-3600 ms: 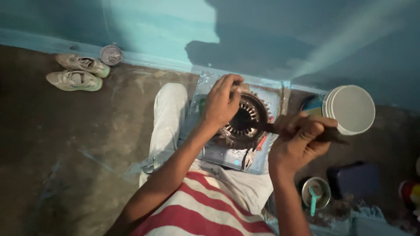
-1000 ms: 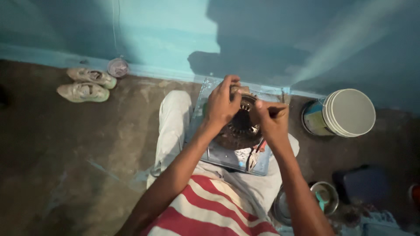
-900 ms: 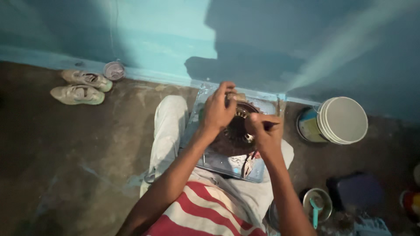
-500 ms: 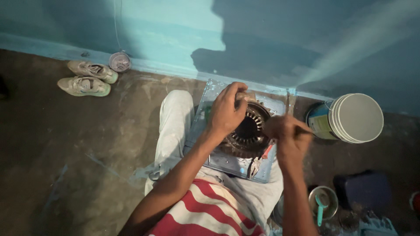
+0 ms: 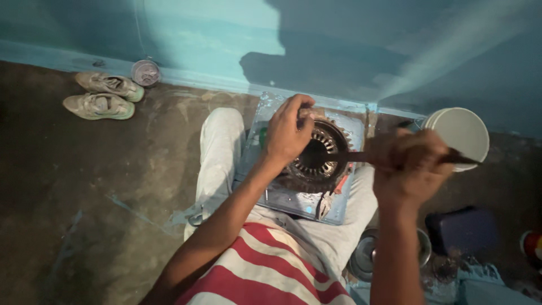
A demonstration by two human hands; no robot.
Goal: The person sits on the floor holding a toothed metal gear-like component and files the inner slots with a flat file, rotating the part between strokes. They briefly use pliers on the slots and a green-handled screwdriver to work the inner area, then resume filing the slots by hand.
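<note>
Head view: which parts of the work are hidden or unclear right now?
- Round slotted metal part: near-left rim hidden under the left hand.
- Dark tool: handle wrapped in the right hand, motion-blurred; its kind is unclear.
- White bucket: contents hidden, hand covers its near side.
- Metal bowl: partly behind the right forearm.
- Red object: cut by the right edge.

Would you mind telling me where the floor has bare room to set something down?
Bare concrete floor lies left of the trouser leg, below the shoes. It is crowded on the right: white bucket, dark box, metal bowl.
</note>
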